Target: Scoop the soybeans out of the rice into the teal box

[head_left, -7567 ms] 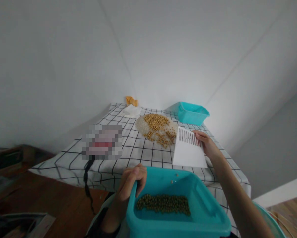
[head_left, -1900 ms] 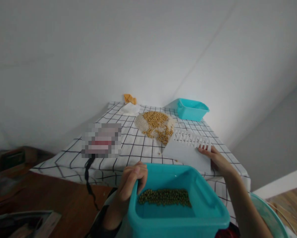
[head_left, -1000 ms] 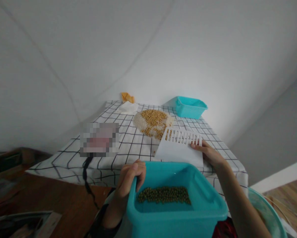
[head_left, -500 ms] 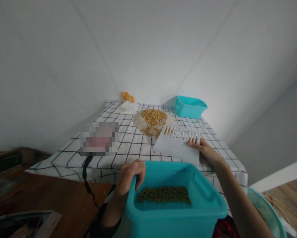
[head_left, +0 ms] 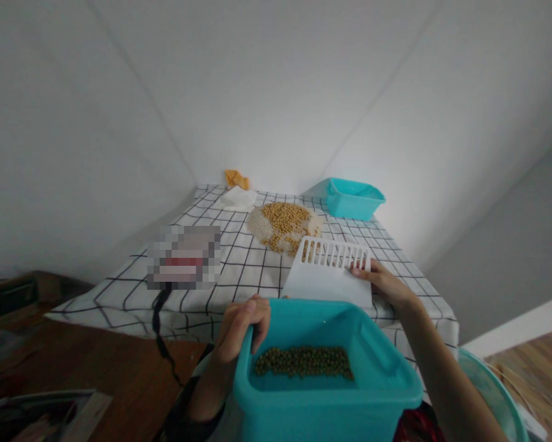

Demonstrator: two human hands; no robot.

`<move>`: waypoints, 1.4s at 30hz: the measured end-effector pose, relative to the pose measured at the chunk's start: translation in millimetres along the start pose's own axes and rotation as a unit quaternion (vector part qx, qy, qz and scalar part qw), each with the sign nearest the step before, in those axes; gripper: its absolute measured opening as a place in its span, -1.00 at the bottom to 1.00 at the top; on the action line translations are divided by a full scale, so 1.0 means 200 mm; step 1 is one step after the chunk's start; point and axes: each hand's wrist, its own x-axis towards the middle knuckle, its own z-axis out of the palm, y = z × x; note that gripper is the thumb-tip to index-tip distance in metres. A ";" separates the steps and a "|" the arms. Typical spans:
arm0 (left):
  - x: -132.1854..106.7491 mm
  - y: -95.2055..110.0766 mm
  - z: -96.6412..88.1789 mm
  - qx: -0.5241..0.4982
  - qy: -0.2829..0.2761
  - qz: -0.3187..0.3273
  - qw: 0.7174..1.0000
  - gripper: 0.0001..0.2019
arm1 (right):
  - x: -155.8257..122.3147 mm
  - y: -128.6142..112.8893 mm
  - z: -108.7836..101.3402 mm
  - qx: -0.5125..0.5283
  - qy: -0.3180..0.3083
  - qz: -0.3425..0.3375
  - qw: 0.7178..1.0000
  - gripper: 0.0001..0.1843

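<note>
Bare black-and-white checked tablecloth (head_left: pixel 252 276) is found beside the white slotted plastic scoop (head_left: pixel 326 279); beyond, the way is barred by a heap of yellow beans (head_left: pixel 287 221).

Setting: home, plain room corner. Evidence: white walls (head_left: pixel 276 92); checked tablecloth (head_left: pixel 239 270); wood floor (head_left: pixel 533 362) with white skirting (head_left: pixel 515 328); teal plastic tub (head_left: pixel 331 411), far tub (head_left: pixel 353 199); soybeans (head_left: pixel 287 218) and rice (head_left: pixel 258 224) heaped loose on the tablecloth.

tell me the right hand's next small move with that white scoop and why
Probably slide the white scoop slightly forward into the bean pile: the right hand holds its slotted edge at the pile's near side, and the left hand grips the near teal tub.
</note>
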 end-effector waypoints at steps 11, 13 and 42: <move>-0.01 0.02 0.01 0.011 0.012 -0.005 1.000 -0.40 | -0.01 0.02 0.00 0.037 0.040 -0.009 0.998 -0.54; -0.01 0.03 0.01 0.020 0.008 -0.003 1.000 -0.41 | 0.00 0.03 -0.01 0.055 0.062 -0.012 0.996 -0.55; -0.01 0.01 0.02 0.008 0.018 -0.011 1.000 -0.40 | 0.03 0.05 -0.05 0.057 0.171 -0.030 0.983 -0.62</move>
